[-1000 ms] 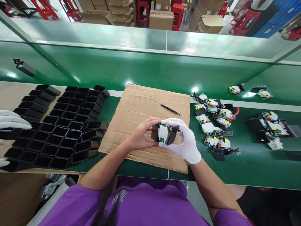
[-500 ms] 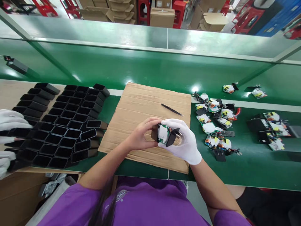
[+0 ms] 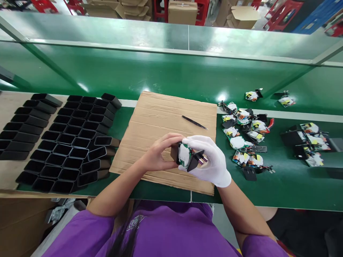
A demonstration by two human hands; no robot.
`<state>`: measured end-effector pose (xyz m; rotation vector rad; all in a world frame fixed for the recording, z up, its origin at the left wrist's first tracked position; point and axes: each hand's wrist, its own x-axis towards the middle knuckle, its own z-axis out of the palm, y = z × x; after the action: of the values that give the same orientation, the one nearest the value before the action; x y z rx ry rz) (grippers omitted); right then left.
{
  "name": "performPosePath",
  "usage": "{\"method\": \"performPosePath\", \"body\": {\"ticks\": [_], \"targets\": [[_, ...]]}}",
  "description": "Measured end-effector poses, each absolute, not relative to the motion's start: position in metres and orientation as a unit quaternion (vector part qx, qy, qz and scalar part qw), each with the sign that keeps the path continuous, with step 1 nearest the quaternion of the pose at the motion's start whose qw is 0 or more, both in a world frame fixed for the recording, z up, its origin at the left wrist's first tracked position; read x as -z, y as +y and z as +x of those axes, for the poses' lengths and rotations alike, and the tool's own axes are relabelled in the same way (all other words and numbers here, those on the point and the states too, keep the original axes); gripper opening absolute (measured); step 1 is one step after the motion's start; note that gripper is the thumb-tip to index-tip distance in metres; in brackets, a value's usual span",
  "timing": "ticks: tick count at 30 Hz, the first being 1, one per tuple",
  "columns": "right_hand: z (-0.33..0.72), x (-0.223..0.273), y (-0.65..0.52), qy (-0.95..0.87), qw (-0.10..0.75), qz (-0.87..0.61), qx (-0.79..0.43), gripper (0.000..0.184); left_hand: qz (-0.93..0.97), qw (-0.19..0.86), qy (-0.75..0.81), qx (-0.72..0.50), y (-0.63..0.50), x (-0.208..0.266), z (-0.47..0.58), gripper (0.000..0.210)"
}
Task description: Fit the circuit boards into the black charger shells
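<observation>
Bare left hand [image 3: 155, 155] and gloved right hand [image 3: 211, 160] both pinch the charger assembly [image 3: 186, 157] closed; tweezers [image 3: 194, 122] at twelve o'clock. Skewed pressure could jam its board.

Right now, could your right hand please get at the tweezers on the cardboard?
Probably yes: the tweezers lie bare on the cardboard beyond the right hand, nothing between them, but that hand is holding the charger part.

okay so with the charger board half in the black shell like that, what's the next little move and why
Probably push the board deeper into the shell: its white-coated end and the plug cap sit outside, with the left hand gripping the shell and the right hand at the cap.
</observation>
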<state>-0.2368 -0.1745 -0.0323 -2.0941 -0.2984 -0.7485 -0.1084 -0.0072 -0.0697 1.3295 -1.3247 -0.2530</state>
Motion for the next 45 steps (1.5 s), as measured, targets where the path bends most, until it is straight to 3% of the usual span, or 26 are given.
{"method": "performPosePath", "body": {"ticks": [10, 27, 30, 35, 37, 41, 45], "targets": [[-0.236, 0.031, -0.176, -0.142, 0.380, -0.860, 0.309, 0.064, 0.577, 0.567, -0.580, 0.090, -0.007, 0.067, -0.107, 0.071], [-0.232, 0.036, -0.178, -0.094, 0.389, -0.878, 0.264, 0.062, 0.608, 0.575, -0.536, 0.111, -0.007, 0.073, -0.109, 0.069], [-0.230, 0.044, -0.177, -0.064, 0.423, -0.877, 0.219, 0.073, 0.611, 0.579, -0.527, 0.118, -0.009, 0.072, -0.108, 0.067], [-0.226, 0.057, -0.172, -0.024, 0.570, -0.814, 0.103, 0.097, 0.640, 0.561, -0.522, 0.063, -0.012, 0.065, -0.110, 0.063], [-0.225, 0.057, -0.172, -0.025, 0.576, -0.809, 0.115, 0.091, 0.663, 0.544, -0.512, 0.040, -0.013, 0.063, -0.111, 0.061], [-0.225, 0.053, -0.174, 0.027, 0.533, -0.817, 0.220, 0.060, 0.698, 0.522, -0.488, 0.047, -0.013, 0.063, -0.112, 0.058], [-0.220, 0.063, -0.174, 0.131, 0.599, -0.750, 0.249, 0.046, 0.698, 0.542, -0.458, 0.098, -0.014, 0.067, -0.113, 0.060]]}}
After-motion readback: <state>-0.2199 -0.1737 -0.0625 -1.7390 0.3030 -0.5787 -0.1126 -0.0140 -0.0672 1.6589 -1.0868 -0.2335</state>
